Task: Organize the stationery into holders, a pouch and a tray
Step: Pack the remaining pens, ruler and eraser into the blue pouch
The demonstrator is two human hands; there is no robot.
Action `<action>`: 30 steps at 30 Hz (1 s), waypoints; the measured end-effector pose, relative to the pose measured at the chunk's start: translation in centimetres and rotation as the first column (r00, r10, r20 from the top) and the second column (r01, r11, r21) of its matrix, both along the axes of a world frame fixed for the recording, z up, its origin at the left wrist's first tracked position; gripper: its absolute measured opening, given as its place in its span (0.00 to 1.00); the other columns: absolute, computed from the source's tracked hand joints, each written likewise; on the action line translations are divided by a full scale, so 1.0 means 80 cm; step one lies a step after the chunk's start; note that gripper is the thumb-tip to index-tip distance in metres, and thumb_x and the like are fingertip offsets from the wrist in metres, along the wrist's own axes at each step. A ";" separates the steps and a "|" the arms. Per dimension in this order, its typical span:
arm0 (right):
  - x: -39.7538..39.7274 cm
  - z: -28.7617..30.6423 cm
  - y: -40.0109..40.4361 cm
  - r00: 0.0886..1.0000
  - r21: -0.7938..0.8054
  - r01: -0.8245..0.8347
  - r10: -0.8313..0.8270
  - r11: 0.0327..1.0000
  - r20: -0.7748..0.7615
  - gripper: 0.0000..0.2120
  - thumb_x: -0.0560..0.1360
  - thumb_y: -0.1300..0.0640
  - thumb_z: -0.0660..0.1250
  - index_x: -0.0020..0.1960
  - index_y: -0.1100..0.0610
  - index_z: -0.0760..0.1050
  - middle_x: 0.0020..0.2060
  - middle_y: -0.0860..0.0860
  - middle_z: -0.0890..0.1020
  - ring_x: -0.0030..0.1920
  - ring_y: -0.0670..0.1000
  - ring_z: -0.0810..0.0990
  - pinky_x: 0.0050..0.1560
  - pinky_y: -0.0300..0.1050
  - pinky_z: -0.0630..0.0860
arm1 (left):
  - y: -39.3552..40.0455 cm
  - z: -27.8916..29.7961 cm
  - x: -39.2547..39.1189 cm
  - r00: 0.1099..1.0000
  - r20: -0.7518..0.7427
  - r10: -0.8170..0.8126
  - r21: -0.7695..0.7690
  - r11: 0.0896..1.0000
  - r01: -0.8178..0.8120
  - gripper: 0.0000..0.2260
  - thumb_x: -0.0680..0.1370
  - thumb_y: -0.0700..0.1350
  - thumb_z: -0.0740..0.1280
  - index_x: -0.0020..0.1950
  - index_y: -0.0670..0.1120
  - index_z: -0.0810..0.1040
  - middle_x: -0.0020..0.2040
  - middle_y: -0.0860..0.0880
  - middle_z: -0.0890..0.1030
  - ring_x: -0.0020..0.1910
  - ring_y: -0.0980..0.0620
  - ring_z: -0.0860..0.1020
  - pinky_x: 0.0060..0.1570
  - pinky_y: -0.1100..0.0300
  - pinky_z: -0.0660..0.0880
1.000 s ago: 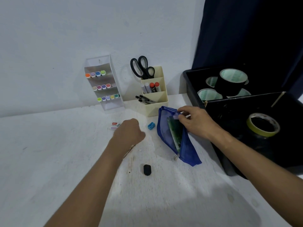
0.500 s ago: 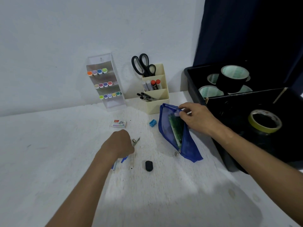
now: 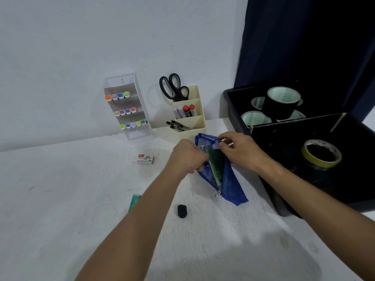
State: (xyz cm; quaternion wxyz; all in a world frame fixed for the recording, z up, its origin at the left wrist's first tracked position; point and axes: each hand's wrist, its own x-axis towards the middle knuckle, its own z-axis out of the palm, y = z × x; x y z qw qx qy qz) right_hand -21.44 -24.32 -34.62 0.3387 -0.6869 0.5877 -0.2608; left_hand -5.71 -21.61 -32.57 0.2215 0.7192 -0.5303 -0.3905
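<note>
A blue mesh pouch (image 3: 230,186) lies open on the white table, with a green ruler (image 3: 216,166) inside it. My right hand (image 3: 240,150) pinches the pouch's far rim and holds the mouth apart. My left hand (image 3: 187,158) is at the mouth with its fingers curled round a small metal-tipped tool (image 3: 202,147), whose tip pokes into the pouch. A box of staples (image 3: 144,159) lies to the left and a small black object (image 3: 182,210) lies nearer to me. A green flat item (image 3: 135,201) shows partly beside my left forearm.
A clear holder (image 3: 129,136) with coloured markers and a cream holder (image 3: 199,123) with scissors (image 3: 172,86), glue sticks and pens stand by the wall. A black tray (image 3: 231,110) on the right holds tape rolls, including a yellow roll (image 3: 321,153).
My left hand picked up the metal-tipped tool from the table and carried it right to the pouch's mouth, hiding the blue sharpener. My right hand stayed on the pouch's rim.
</note>
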 end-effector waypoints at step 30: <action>0.002 0.008 0.005 0.999 -0.037 -0.002 0.001 0.999 -0.035 0.14 0.80 0.57 0.59 0.64 0.55 0.74 0.51 0.52 0.80 0.48 0.50 0.78 0.44 0.39 0.74 | -0.015 -0.068 0.063 0.892 0.450 -0.043 -0.096 0.991 0.096 0.20 0.75 0.52 0.70 0.64 0.45 0.76 0.61 0.46 0.78 0.57 0.48 0.77 0.51 0.59 0.71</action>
